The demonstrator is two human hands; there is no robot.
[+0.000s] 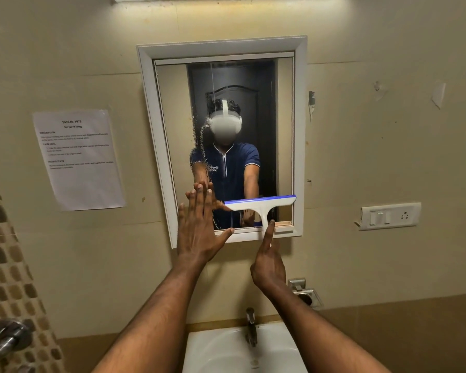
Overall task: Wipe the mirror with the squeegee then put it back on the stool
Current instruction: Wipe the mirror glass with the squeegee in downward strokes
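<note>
Two hands reach up to the white-framed mirror (253, 103): the left hand (199, 227) lies spread flat, fingers wide, against the lower left glass and frame. The right hand (268, 262) grips the handle of the white squeegee (258, 207), whose blue-edged blade lies across the lower right glass. Water streaks mark the mirror's left part, above a washbasin (221, 351) with a tap (251, 327).

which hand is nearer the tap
Right. The right hand grips the squeegee handle almost directly above the tap; the left hand, flat at the mirror, is higher and further left.
</note>
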